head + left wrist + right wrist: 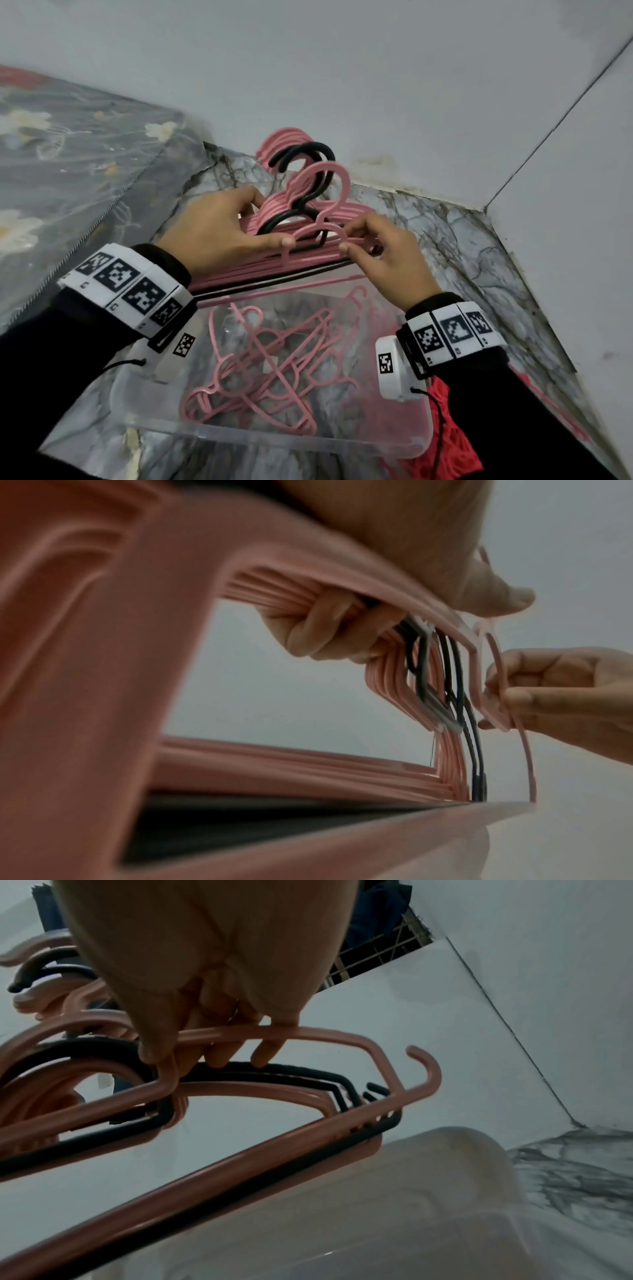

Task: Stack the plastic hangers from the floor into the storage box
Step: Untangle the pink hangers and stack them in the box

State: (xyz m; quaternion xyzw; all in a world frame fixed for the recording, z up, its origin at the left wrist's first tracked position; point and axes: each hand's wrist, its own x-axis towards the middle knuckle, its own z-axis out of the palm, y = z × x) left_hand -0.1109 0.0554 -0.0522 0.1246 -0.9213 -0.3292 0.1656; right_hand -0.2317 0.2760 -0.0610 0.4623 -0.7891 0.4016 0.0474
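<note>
A bundle of pink and black plastic hangers [301, 205] is held upright over the far rim of the clear storage box [274, 442]. My left hand [267, 219] grips the bundle's left shoulder, fingers curled round the bars [329, 631]. My right hand [352, 238] pinches the top bar of the nearest pink hanger [342, 1034] between thumb and fingers, a little apart from the rest. Several loose pink hangers [267, 370] lie crosswise on the box's bottom.
A bed with a dark floral cover [68, 154] stands at the left. White walls [376, 85] meet in a corner at the right, over the marble-patterned floor [462, 246]. A red mesh item [452, 445] lies beside the box's right side.
</note>
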